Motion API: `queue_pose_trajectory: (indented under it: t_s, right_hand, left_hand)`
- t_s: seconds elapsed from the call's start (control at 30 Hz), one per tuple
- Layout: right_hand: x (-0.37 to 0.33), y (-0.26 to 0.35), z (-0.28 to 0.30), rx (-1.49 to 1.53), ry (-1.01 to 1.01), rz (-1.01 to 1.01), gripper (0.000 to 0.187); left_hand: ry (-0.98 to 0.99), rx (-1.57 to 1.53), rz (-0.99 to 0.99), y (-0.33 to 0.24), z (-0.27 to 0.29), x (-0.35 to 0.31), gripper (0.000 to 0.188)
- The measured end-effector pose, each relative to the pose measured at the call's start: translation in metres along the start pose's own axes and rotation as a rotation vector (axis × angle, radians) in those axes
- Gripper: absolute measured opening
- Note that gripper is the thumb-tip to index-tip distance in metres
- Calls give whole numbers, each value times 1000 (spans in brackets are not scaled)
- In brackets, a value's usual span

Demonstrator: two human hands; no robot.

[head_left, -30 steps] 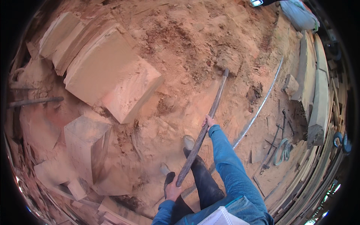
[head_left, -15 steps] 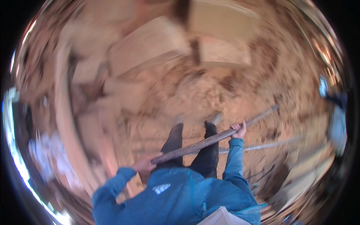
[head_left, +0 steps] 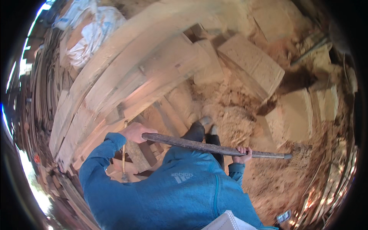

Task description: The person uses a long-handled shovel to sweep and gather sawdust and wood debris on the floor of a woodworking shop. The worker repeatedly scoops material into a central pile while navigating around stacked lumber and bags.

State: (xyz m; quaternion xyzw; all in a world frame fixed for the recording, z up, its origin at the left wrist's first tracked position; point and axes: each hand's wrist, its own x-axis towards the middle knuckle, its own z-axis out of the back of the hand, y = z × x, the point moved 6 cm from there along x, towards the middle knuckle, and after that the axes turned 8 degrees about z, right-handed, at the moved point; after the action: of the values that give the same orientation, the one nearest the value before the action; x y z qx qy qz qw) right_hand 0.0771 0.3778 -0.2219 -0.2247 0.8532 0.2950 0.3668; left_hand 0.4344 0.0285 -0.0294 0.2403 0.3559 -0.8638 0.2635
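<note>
The wearer is turning leftward relative to the view of one second ago: the long, round, dark-brown wooden pole [head_left: 191, 145], which was pointing away from the body, is now lying nearly level across the front of the blue zipped jacket [head_left: 153, 203]. The right hand [head_left: 242, 154] is gripping the pole, its fingers curling over the shaft just short of the grey metal collar [head_left: 287, 156] at the far end. The left hand [head_left: 134, 132] is meeting the blunt butt of the pole; its fingers are mostly staying hidden, so whether they are closing around the wood cannot be told. Just past the collar, outward from the right fingers, a rough reddish-brown clump of loose material [head_left: 302, 154] is showing; whether it is riding on a blade or lying on the ground behind is remaining unclear. The large tan squared block [head_left: 251, 63], which was standing off to the left, is now appearing beyond the right fingers, while the long, pale tan timber beams [head_left: 126, 65] are stretching out beyond the left fingers. A thin yellowish rod [head_left: 124, 153] is showing close beside the left wrist. In this inspector's judgement, the work is passing from reaching forward over the ground to bearing the pole sideways through a body turn, and the right hand is probably carrying most of the weight.
</note>
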Motion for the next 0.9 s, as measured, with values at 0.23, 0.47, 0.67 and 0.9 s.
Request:
queue_pose_trajectory:
  t_s: [0.23,0.47,0.67,0.9]
  right_hand:
    - [-44,-51,-115,-273,199,-143,25]
    - [-79,-161,-238,-549,370,-251,19]
    - [-122,-350,-357,-693,553,-456,19]
    - [-210,-583,-461,-952,765,-629,22]
  left_hand:
    - [-307,-151,143,25,-35,-121,44]
    - [-591,-387,304,41,-69,-201,46]
    - [-829,-459,451,93,-29,-244,44]
    - [-1042,-605,686,143,24,-290,46]
